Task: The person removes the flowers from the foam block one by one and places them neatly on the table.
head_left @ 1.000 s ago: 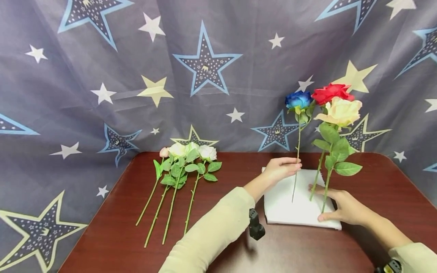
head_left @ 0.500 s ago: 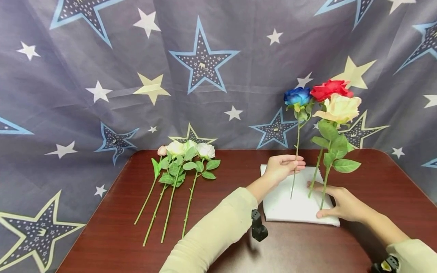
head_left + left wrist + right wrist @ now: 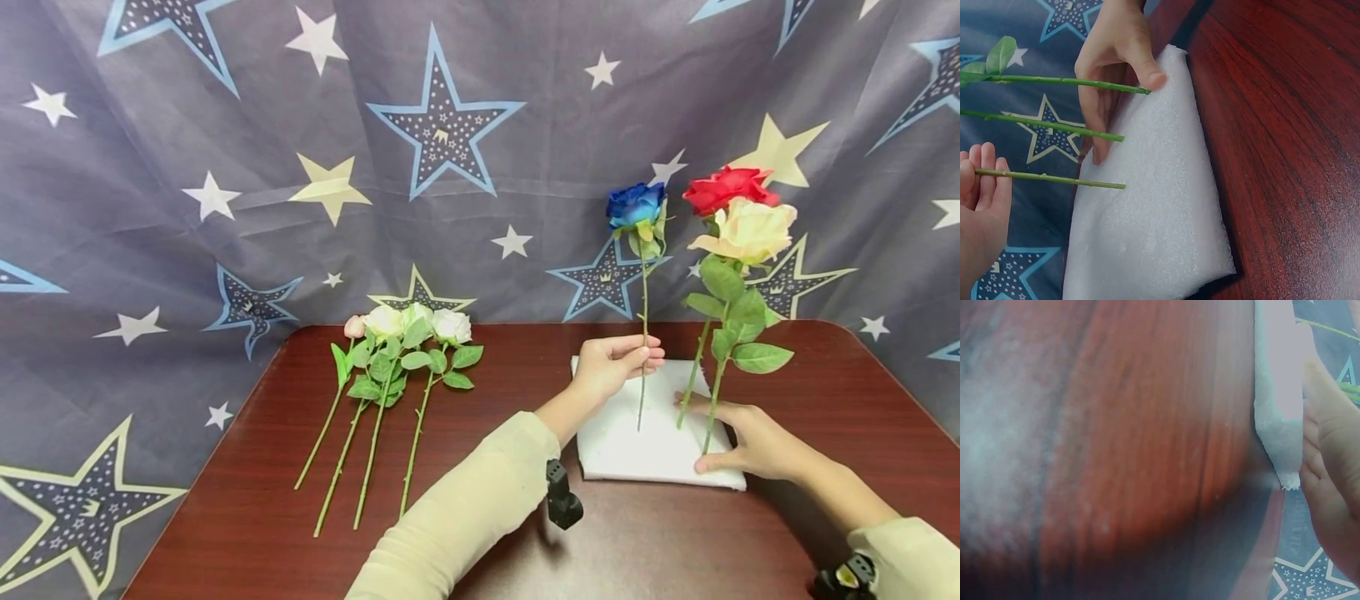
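One blue-petalled rose (image 3: 636, 207), green stem near upright, lower end at a white foam slab (image 3: 630, 458).
Left hand (image 3: 609, 367): stem pinched, thumb to fingers. Right hand (image 3: 765, 442): spread wide, touching slab's right side, beside red rose (image 3: 729, 190) and cream rose (image 3: 753, 235).

In your left hand (image 3: 611, 364), the blue rose (image 3: 636, 208) now stands nearly upright instead of leaning right, its top farther from the red rose (image 3: 731, 190).

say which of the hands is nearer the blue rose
Left: the left hand holds the blue rose by its stem. The right hand is apart from it, farther right, touching the white pad.
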Demonstrator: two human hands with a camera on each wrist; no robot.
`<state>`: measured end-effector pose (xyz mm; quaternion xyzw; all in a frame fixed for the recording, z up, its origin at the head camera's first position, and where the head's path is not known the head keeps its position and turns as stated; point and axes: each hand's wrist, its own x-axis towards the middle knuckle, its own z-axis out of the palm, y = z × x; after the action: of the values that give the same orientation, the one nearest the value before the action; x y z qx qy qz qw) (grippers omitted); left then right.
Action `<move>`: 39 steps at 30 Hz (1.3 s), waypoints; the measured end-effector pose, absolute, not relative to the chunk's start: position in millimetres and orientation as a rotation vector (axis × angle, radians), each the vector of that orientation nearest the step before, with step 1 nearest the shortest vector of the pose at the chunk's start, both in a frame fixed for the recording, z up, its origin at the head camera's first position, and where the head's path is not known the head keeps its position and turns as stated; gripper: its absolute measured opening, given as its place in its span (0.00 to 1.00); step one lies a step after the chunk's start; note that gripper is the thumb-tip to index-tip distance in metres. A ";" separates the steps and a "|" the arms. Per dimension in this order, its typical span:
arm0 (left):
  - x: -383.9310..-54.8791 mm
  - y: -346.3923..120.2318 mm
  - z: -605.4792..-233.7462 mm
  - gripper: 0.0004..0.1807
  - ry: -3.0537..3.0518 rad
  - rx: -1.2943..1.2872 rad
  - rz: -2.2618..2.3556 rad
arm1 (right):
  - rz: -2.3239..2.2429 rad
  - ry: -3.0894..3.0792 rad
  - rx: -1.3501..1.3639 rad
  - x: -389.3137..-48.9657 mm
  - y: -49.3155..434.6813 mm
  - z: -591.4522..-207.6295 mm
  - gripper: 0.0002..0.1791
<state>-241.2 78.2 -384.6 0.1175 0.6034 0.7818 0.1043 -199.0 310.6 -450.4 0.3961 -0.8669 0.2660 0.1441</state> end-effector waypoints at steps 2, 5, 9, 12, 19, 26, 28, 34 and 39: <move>-241.2 78.1 -385.0 0.13 1.779 0.355 2.316 | 0.761 -2.495 1.138 -199.0 310.4 -450.6 0.41; -240.5 77.6 -385.7 0.13 1.779 0.355 2.338 | 0.759 -2.480 1.144 -198.6 309.9 -451.2 0.41; -239.3 76.2 -387.4 0.13 1.797 0.343 2.365 | 0.758 -2.464 1.159 -198.5 308.9 -452.0 0.41; -238.7 75.6 -389.0 0.13 1.814 0.345 2.388 | 0.747 -2.466 1.156 -198.7 308.3 -452.9 0.41; -237.2 74.7 -390.8 0.13 1.806 0.372 2.456 | 0.737 -2.473 1.147 -198.6 307.5 -451.7 0.42; -236.3 74.7 -389.9 0.13 1.795 0.414 2.480 | 0.720 -2.502 1.119 -197.8 309.3 -451.4 0.41; -236.4 73.7 -389.5 0.13 1.790 0.429 2.484 | 0.726 -2.503 1.121 -197.8 309.5 -451.2 0.41; -238.6 68.0 -384.1 0.13 1.779 0.460 2.500 | 0.731 -2.483 1.143 -198.7 309.4 -451.2 0.42; -240.0 60.2 -379.5 0.14 1.781 0.467 2.500 | 0.735 -2.479 1.152 -198.7 309.4 -451.5 0.42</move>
<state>-240.0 60.2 -379.5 0.1505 0.5735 0.8051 0.0181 -198.7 309.4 -451.5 0.4020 -0.8652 0.2566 0.1549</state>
